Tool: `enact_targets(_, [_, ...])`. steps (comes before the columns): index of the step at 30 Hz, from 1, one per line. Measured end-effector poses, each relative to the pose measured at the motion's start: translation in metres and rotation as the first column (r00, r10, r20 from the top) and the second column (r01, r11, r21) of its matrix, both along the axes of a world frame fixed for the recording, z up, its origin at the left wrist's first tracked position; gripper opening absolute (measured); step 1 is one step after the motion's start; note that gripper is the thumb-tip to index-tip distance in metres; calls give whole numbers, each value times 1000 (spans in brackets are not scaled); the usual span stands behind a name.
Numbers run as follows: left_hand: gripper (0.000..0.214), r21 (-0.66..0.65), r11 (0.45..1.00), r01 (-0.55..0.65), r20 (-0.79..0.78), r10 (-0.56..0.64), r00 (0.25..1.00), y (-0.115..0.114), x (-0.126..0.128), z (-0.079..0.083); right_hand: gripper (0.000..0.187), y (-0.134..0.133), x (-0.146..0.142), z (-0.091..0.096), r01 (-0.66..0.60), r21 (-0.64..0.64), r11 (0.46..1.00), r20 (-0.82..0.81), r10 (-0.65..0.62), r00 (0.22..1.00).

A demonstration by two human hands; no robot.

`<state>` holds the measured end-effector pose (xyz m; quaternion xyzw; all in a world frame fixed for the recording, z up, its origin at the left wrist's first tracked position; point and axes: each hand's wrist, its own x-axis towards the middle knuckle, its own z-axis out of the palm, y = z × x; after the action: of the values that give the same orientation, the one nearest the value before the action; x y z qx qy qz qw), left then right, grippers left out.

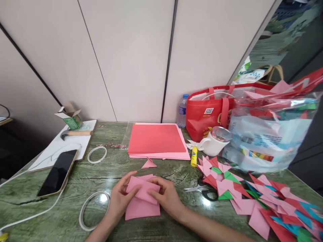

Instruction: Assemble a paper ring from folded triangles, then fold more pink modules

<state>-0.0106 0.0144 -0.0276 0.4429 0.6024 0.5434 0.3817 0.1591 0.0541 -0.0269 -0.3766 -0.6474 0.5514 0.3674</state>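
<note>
Between my two hands is a small sheet of pink paper [142, 190], tilted a little above the table. My left hand [120, 196] pinches its left side, thumb on top. On its right side my right hand [168, 195] grips it in the same way. Under it lie more pink paper pieces [142, 210], partly covered by the held sheet and my fingers. Just beyond my hands rests a small folded pink triangle [149, 163]. Farther back is a stack of red and pink sheets [156, 138].
Scissors [202, 190], a yellow glue stick [194, 156] and a heap of folded coloured papers [252, 195] lie to the right. Behind stand a white mug [213, 145], red bag [202, 116] and bottle [182, 112]. At left are tape rolls [82, 218], a phone [58, 174] and a hammer [78, 133].
</note>
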Motion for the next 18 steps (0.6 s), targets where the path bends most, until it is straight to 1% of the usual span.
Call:
enact_targets(5, [36, -22, 996, -89, 17, 89, 996, 5, -6, 3, 20, 20, -11, -6, -43, -162, 986, -115, 24, 993])
enact_targets(10, [34, -66, 988, -140, 20, 142, 990, 10, -1, 1, 21, 31, -12, -16, -76, -262, 962, -167, 32, 985])
enact_targets(14, [36, -104, 982, -157, 48, 163, 985, 9, 4, -1, 23, 33, -9, -20, -45, -282, 958, -172, -4, 985])
enact_targets(18, [35, -84, 984, -160, 63, 165, 984, 8, 5, 2, 23, 33, -8, -17, -27, -235, 972, -147, -8, 989])
